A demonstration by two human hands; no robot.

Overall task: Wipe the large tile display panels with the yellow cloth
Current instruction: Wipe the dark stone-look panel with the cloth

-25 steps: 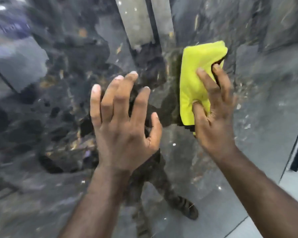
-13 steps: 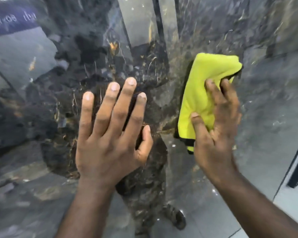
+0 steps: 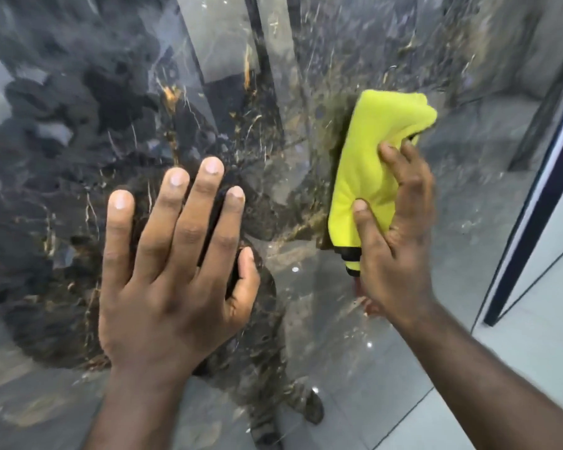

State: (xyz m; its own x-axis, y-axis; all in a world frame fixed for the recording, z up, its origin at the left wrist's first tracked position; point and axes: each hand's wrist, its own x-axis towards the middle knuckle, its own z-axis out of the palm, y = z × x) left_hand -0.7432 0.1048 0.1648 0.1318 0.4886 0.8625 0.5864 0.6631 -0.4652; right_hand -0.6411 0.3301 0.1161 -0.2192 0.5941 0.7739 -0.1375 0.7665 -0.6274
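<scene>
Cloth: I see the folded yellow cloth (image 3: 364,177) pressed to the glossy dark marble-look tile panel (image 3: 78,92), right of centre, much where it sat half a second ago.
Right hand (image 3: 397,241): clamped on the cloth, thumb across its lower face, fingers curled over its right edge.
Left hand (image 3: 176,274): spread flat against the panel, holding nothing; its fingers, bent a second ago, now lie straight.
Surroundings: pale floor tiles (image 3: 533,352) at right.

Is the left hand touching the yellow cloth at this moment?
Apart. The head view shows a stretch of bare tile panel between the thumb of the left hand and the yellow cloth, which the right hand grips.
</scene>
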